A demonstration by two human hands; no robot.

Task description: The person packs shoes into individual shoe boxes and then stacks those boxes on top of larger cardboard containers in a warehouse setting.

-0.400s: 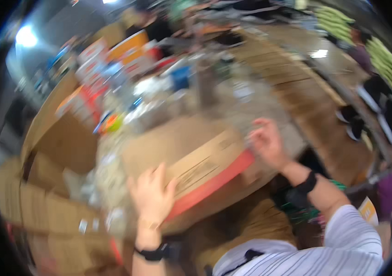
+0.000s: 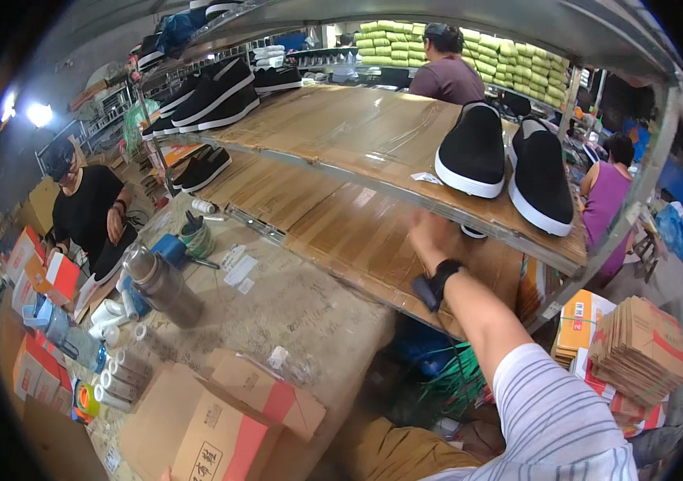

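The right hand (image 2: 431,234) has a way in through the open front of the lower shelf (image 2: 333,232), with free board to its left, but the upper shelf (image 2: 357,128) roofs that gap and a partly hidden shoe (image 2: 474,233) sits just to the right. Above, a pair of shoes (image 2: 470,152) and a metal post (image 2: 652,168) crowd the right end. Bare table (image 2: 325,313) leaves a passage between the cardboard box (image 2: 205,425) and the shelves, while a flask (image 2: 167,287) and rolls (image 2: 123,377) obstruct the left

shoes (image 2: 470,148) stand on the shelf (image 2: 341,124); carton (image 2: 217,425) on the table (image 2: 325,309), left.
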